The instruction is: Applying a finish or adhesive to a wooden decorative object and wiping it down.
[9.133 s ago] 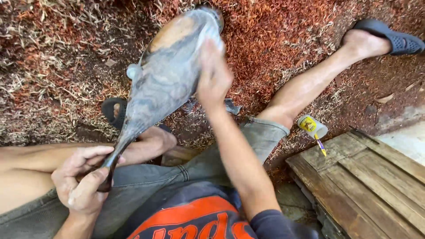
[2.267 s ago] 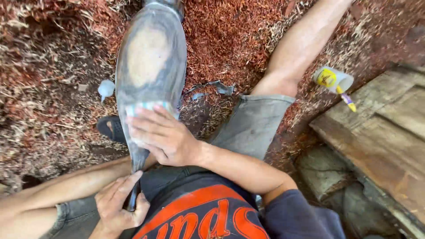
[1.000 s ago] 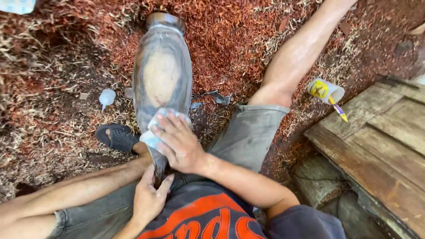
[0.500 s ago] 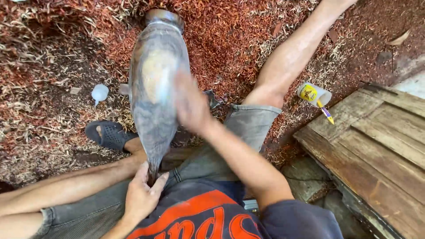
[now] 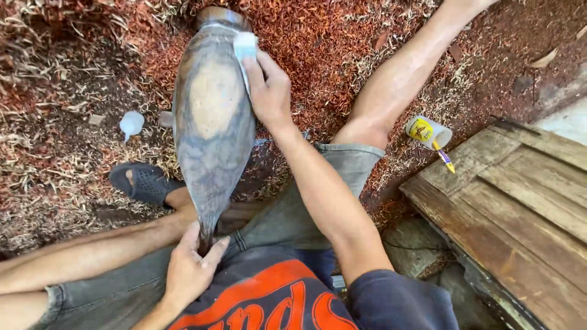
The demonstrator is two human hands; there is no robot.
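A small pale sanding pad [image 5: 246, 46] is pressed by the flattened fingers of the right hand [image 5: 269, 91] against the upper side of a carved wooden piece [image 5: 211, 128], while the piece's narrow tip is pinched by the left hand [image 5: 191, 272] at the lap. The piece is long, smooth and teardrop-shaped, grey-blue with a bare tan oval; its long axis runs away from the body, the broad end resting on red-brown wood shavings [image 5: 306, 36]. A small white bottle [image 5: 131, 124] lies left. A yellow-labelled tub [image 5: 427, 130], contents unseen, is set beside weathered planks [image 5: 520, 201].
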